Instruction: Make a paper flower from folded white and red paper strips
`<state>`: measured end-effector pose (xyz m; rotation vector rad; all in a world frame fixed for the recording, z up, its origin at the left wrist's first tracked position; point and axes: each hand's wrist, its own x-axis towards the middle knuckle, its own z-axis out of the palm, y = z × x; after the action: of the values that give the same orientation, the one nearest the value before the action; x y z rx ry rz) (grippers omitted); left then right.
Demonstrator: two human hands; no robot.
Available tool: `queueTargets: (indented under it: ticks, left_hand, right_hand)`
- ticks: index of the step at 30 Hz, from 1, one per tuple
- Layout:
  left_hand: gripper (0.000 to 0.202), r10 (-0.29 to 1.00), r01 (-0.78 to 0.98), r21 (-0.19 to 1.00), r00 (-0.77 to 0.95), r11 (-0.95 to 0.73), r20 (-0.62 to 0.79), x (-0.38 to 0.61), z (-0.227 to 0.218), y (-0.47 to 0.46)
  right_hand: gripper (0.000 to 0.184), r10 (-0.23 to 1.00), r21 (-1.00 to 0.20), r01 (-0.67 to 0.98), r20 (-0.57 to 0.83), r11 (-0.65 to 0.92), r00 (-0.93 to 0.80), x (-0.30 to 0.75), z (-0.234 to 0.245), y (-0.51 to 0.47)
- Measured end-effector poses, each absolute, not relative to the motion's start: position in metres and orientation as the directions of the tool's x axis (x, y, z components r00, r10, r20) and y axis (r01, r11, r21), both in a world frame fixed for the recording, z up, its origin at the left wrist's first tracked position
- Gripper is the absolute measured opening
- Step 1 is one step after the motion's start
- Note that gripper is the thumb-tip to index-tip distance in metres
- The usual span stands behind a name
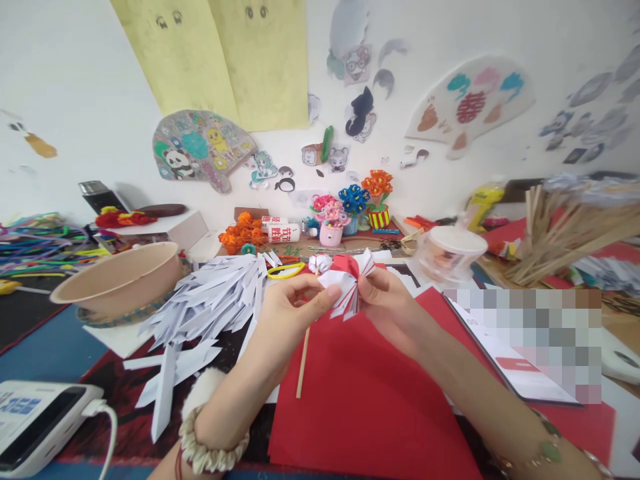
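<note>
Between my two hands is a pleated piece of folded paper [349,279], white with red on it, fanned out at its edges. Thumb and fingers of my left hand [303,300] pinch its left side. On the right side, my right hand [387,297] pinches it in the same way. Just behind my left hand, a small white paper ball with red marks [320,263] shows. A thin wooden stick [303,367] slants down below that hand; whether it joins the ball is hidden. Red paper sheets [360,393] lie beneath my hands.
Folded white paper strips [210,300] are heaped at left beside a beige bowl [120,280]. A white device with a cable [50,420] sits front left. A tablet [520,360] lies at right, near a lidded plastic tub [453,250]. Flower pots [331,233] stand by the wall.
</note>
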<state>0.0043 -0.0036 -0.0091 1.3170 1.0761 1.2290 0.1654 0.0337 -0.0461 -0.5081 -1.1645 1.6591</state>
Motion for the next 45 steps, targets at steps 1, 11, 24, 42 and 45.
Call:
queueTargets:
  ticks: [1, 11, 24, 42, 45]
  left_hand:
    - [0.026, 0.990, -0.005, 0.992, 0.057, -0.129, 0.129, 0.004, -0.010, -0.003]
    - [0.023, 0.980, 0.184, 0.963, 0.011, -0.195, 0.197, 0.002, -0.010, -0.001]
    - [0.020, 0.978, 0.087, 0.978, -0.071, -0.190, 0.197, 0.001, -0.008, -0.001]
    - [0.027, 0.975, 0.034, 0.980, 0.119, -0.194, 0.189, -0.003, -0.012, 0.002]
    - [0.025, 0.954, 0.206, 0.934, 0.002, -0.293, 0.299, -0.004, -0.014, 0.005]
  right_hand:
    - [0.031, 0.894, -0.877, -0.479, 0.197, -0.023, -0.403, 0.165, -0.045, 0.034]
    - [0.027, 0.942, -0.883, -0.470, 0.154, -0.006, -0.300, 0.164, -0.047, 0.036]
    - [0.036, 0.893, -0.927, -0.375, 0.150, -0.022, -0.424, 0.169, -0.047, 0.040]
    - [0.025, 0.795, -0.874, -0.448, 0.133, -0.187, -0.591, 0.172, -0.043, 0.039]
    - [0.025, 0.784, -0.865, -0.461, 0.142, -0.199, -0.604, 0.173, -0.041, 0.041]
